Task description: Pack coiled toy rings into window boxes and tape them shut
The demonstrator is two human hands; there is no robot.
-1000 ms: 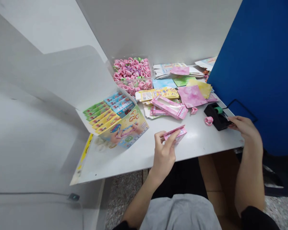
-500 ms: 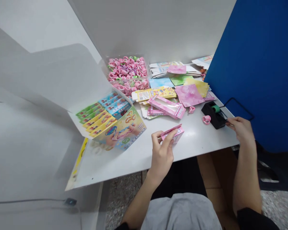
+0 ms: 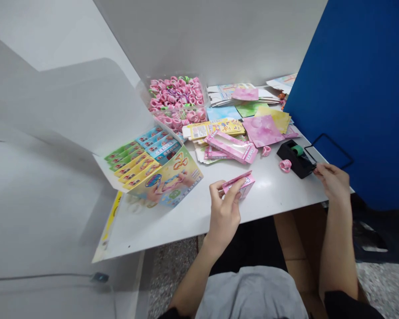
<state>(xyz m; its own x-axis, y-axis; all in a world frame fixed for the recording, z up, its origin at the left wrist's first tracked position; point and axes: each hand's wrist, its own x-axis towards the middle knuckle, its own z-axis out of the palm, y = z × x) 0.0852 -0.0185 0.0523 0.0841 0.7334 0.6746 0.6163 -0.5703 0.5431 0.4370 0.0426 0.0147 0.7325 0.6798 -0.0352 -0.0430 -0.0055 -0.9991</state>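
The right hand (image 3: 334, 182) has shifted slightly inward, fingers pinched at the tape dispenser (image 3: 301, 165); the left hand (image 3: 224, 212) grips a pink carton (image 3: 246, 187) too blurred to read.

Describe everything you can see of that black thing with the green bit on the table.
It is a tape dispenser with a glossy, plastic-looking black body and a green round core at its upper end. It sits slantwise on the white table, towards the right side. The fingertips of the right hand are at its nearer end; how much tape is out is too small to tell. A pink ring lies close beside it.
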